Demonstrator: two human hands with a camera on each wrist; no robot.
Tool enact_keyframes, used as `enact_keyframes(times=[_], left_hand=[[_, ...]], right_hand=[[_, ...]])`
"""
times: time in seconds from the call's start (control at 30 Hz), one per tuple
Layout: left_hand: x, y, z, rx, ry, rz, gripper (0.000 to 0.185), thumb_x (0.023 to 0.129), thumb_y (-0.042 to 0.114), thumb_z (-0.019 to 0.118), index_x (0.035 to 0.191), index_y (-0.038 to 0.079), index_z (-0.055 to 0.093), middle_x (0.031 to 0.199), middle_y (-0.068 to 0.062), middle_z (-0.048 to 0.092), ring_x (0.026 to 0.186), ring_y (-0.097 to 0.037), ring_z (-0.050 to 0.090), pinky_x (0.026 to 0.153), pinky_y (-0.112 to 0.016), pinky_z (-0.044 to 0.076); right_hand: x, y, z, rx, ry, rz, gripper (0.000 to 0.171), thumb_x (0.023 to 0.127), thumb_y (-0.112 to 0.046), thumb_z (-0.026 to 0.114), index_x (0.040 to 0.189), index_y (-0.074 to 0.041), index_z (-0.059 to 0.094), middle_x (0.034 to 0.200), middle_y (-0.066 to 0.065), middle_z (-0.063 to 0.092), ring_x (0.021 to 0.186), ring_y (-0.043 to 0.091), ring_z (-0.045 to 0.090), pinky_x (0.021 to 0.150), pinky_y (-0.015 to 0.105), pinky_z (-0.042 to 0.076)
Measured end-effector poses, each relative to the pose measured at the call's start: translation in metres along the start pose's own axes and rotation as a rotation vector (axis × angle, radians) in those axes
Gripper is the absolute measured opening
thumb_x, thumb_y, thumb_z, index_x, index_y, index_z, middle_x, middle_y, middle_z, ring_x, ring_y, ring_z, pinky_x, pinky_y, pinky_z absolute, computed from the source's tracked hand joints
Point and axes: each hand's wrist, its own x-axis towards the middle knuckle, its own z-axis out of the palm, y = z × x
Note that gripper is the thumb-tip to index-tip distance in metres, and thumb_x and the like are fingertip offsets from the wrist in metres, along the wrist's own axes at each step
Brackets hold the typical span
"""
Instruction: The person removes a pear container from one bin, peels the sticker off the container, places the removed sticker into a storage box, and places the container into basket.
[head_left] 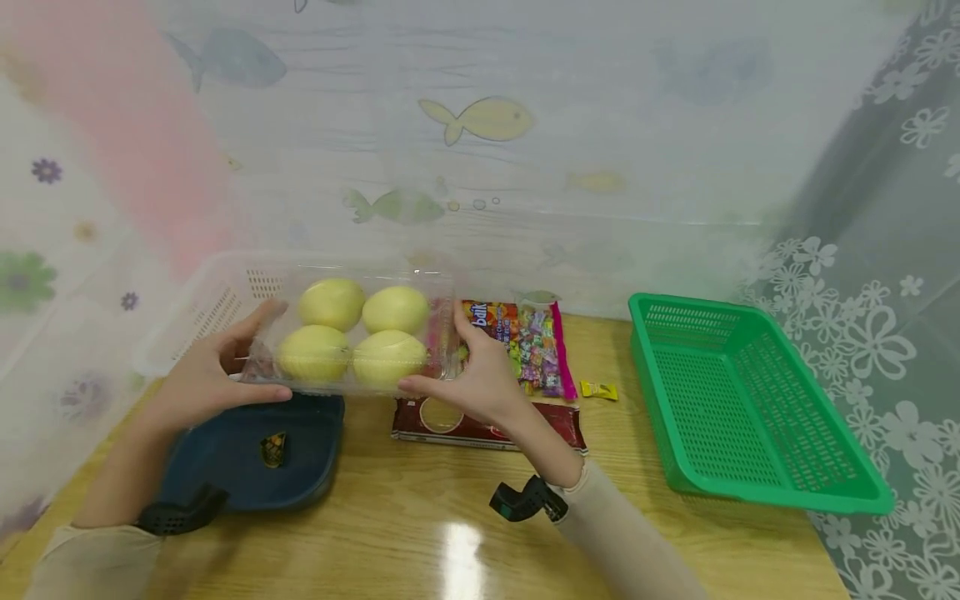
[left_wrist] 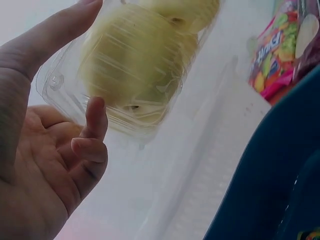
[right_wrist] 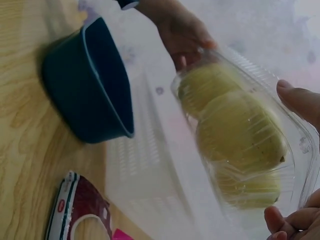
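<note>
The left hand (head_left: 206, 375) and right hand (head_left: 480, 375) grip opposite ends of the clear fruit box (head_left: 352, 333); its thin, slippery plastic probably flexes under four heavy fruits, so an end-to-end hold suits it.

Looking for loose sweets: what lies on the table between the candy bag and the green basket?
In the head view, one small yellow wrapped candy lies between the candy bag and the green basket; otherwise bare wood.
</note>
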Motion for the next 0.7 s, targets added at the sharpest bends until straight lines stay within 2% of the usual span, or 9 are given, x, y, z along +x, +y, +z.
enact_keyframes(times=[0.07,0.17,0.23,0.27,0.37,0.47,0.57,0.67,0.7], left_hand=[[0.0,-0.004,-0.004,0.005,0.003,0.007,0.107,0.084,-0.001,0.087,0.17,0.023,0.028,0.172,0.008,0.034,0.087,-0.006,0.06,0.071,-0.018,0.047],[0.0,-0.008,-0.01,0.018,0.025,-0.001,0.106,0.084,-0.002,0.087,0.169,0.024,0.031,0.169,0.012,0.038,0.079,-0.011,0.056,0.068,-0.023,0.046],[0.002,-0.01,-0.015,0.019,0.035,-0.001,0.105,0.084,-0.003,0.086,0.169,0.025,0.031,0.172,0.012,0.033,0.079,-0.011,0.056,0.068,-0.023,0.045],[0.003,-0.012,-0.017,0.017,0.042,0.002,0.105,0.084,-0.004,0.086,0.169,0.024,0.031,0.171,0.013,0.034,0.079,-0.01,0.057,0.068,-0.023,0.046],[0.006,-0.019,-0.023,-0.005,0.048,0.029,0.107,0.084,-0.008,0.084,0.17,0.019,0.027,0.157,0.02,0.051,0.083,-0.008,0.059,0.068,-0.021,0.047],[0.008,-0.026,-0.029,-0.057,0.047,0.033,0.106,0.086,-0.013,0.08,0.17,0.013,0.022,0.127,0.019,0.067,0.084,-0.006,0.06,0.067,-0.019,0.049],[0.009,-0.031,-0.034,-0.091,0.058,-0.013,0.106,0.087,-0.014,0.078,0.171,0.016,0.019,0.098,0.011,0.067,0.084,-0.007,0.059,0.066,-0.02,0.05],[0.011,-0.033,-0.04,-0.068,0.077,-0.085,0.108,0.089,-0.01,0.079,0.171,0.024,0.019,0.097,0.007,0.064,0.082,-0.01,0.056,0.065,-0.024,0.049],[0.011,-0.034,-0.041,-0.059,0.073,-0.107,0.108,0.09,-0.008,0.079,0.171,0.027,0.018,0.11,0.007,0.067,0.084,-0.011,0.054,0.065,-0.024,0.049]], right_hand=[[0.004,-0.001,0.002,-0.013,-0.021,0.012,0.126,0.077,-0.052,0.093,0.17,-0.016,0.017,0.17,0.011,0.036,0.145,0.026,0.051,0.09,0.042,0.06],[0.012,-0.003,0.006,-0.033,-0.051,0.026,0.125,0.078,-0.055,0.091,0.171,-0.016,0.016,0.171,0.008,0.036,0.14,0.023,0.054,0.072,0.032,0.054],[0.018,-0.004,0.007,-0.035,-0.074,0.021,0.124,0.08,-0.056,0.089,0.171,-0.014,0.016,0.167,0.011,0.043,0.119,0.026,0.064,0.064,0.034,0.049],[0.021,-0.005,0.008,-0.038,-0.08,0.023,0.124,0.081,-0.055,0.089,0.171,-0.013,0.016,0.167,0.01,0.042,0.133,0.025,0.059,0.073,0.035,0.054],[0.031,-0.009,0.012,-0.056,-0.084,0.041,0.124,0.08,-0.056,0.089,0.171,-0.013,0.016,0.166,0.01,0.044,0.132,0.025,0.06,0.091,0.038,0.058],[0.04,-0.012,0.017,-0.043,-0.092,0.067,0.125,0.079,-0.055,0.09,0.171,-0.015,0.016,0.154,0.013,0.057,0.119,0.02,0.065,0.09,0.036,0.059],[0.049,-0.013,0.021,-0.037,-0.107,0.057,0.125,0.08,-0.054,0.09,0.171,-0.015,0.014,0.129,0.012,0.067,0.091,0.02,0.06,0.07,0.031,0.054],[0.059,-0.013,0.025,-0.065,-0.112,0.018,0.125,0.081,-0.053,0.09,0.171,-0.01,0.015,0.128,0.008,0.067,0.1,0.018,0.061,0.07,0.029,0.051],[0.062,-0.012,0.026,-0.074,-0.117,0.01,0.125,0.081,-0.053,0.089,0.171,-0.009,0.014,0.125,0.008,0.067,0.103,0.02,0.063,0.071,0.029,0.052]])
